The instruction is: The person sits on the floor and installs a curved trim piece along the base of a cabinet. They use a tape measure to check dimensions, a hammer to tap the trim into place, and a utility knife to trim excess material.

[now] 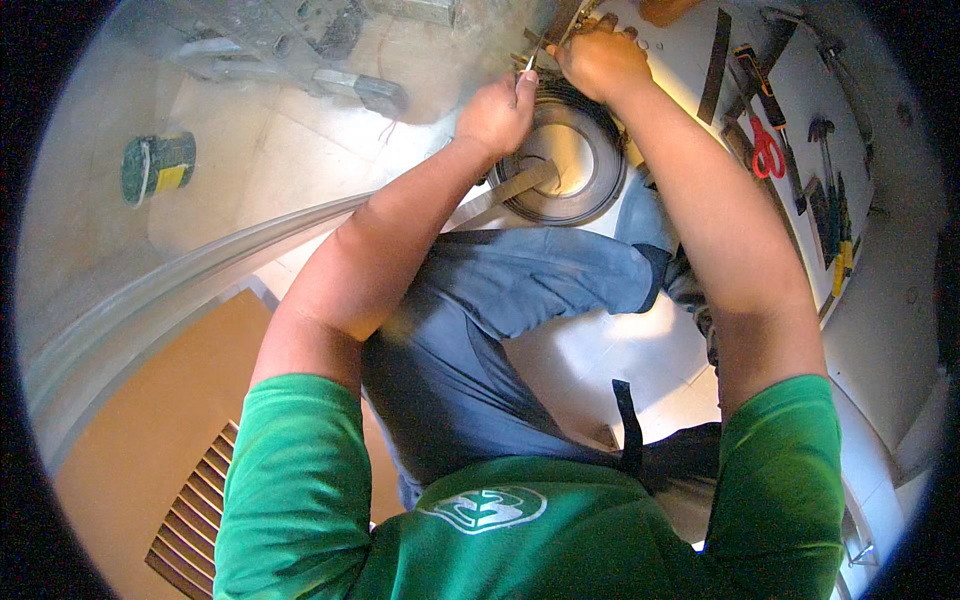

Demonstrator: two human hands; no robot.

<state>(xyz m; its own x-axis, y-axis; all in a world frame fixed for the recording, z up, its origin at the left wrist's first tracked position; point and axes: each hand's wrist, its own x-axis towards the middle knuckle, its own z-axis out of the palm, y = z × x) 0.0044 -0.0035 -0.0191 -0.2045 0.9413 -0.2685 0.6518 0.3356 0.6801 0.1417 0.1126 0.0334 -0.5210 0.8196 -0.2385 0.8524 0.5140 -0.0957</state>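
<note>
My left hand is closed on a thin, pale metal piece, its thumb pressed along it, near the top centre. My right hand is just beside it, higher and to the right, with fingers curled round something at the far end of that piece; exactly what is hidden. Below both hands lies a wide coil of dark flat strip with a pale centre, and a flat strip end crosses it from the lower left. My legs, in grey-blue trousers, are bent just below the coil.
Red scissors, a hammer, yellow-handled tools and dark strips lie at right. A dark green tub stands at left, beside long pale rails. Dusty metal pieces are at top left, a slatted grille at lower left.
</note>
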